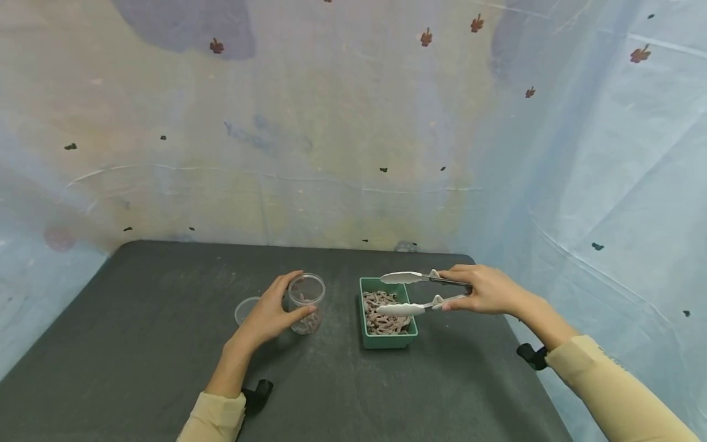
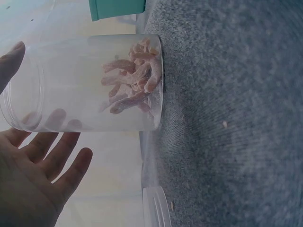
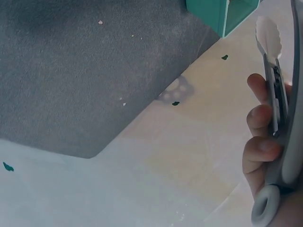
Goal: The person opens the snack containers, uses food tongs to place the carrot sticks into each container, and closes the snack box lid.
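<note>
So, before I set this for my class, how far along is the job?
Looks done: the lid is off and some pale pieces are in the clear jar. In hand: the left hand holds the jar; the right hand holds the tongs, spread at the green box. Left, probably: moving the heap of pieces in the box and refitting the lid.

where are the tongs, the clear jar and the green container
tongs (image 1: 400, 309): head view, on the white tip nearer the person
clear jar (image 2: 80, 85): left wrist view, on its side wall
green container (image 1: 390, 342): head view, on its near outer wall
</note>
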`<move>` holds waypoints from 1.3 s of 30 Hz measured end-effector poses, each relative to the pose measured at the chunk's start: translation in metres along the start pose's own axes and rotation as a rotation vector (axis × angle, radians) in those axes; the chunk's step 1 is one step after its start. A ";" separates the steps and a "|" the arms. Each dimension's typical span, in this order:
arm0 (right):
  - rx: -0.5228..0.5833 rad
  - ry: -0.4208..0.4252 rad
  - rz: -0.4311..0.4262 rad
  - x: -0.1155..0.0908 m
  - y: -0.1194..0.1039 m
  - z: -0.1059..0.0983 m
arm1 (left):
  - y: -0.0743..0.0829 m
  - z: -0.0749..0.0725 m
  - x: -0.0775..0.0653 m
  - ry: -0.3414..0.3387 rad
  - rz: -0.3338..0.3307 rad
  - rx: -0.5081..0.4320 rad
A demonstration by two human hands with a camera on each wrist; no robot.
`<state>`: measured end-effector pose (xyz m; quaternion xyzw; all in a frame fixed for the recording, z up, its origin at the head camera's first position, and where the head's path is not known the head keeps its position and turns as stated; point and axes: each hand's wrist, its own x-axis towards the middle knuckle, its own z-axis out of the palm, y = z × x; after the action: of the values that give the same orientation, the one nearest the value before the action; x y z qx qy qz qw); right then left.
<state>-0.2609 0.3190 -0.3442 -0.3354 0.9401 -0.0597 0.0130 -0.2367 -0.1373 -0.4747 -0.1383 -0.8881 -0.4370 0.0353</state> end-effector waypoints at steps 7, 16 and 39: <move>-0.032 -0.049 -0.004 0.005 -0.001 0.003 | 0.000 -0.002 -0.001 0.003 -0.001 -0.018; -0.080 -0.111 0.019 0.014 -0.007 0.013 | -0.002 0.001 -0.001 -0.003 0.012 -0.033; -0.169 -0.181 -0.043 0.040 -0.018 0.020 | -0.002 0.000 0.000 0.000 0.019 -0.043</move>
<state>-0.2786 0.2776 -0.3617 -0.3592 0.9294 0.0499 0.0682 -0.2375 -0.1380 -0.4762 -0.1474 -0.8772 -0.4555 0.0366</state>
